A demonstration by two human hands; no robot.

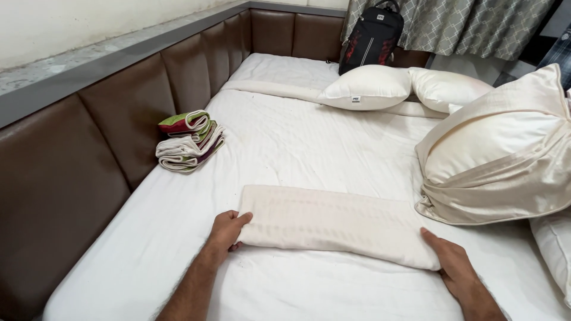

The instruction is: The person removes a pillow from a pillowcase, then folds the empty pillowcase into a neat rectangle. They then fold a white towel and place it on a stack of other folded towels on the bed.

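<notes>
White-sheeted bed point(333, 148) fills view, brown padded wall point(89, 148) at 9 o'clock. Folded cream cloth point(339, 223) lies flat near 6 o'clock. Left hand point(227, 230) pinches cloth's left end, fingers curled over edge. Right hand point(452, 264) rests on right end, fingers flat, pressing, not clenched. Stack of folded towels point(189, 141) at 10 o'clock. Satin pillow point(505, 154) at 3 o'clock, touching cloth. Black backpack point(372, 35) at 12 o'clock.

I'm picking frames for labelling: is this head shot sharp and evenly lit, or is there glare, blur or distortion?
Head view: soft, even light, sharp throughout; faint shadows under both hands, left and right, on the folded cream cloth; mild sheen on the satin pillow; slight wide-angle bending at the edges.
</notes>
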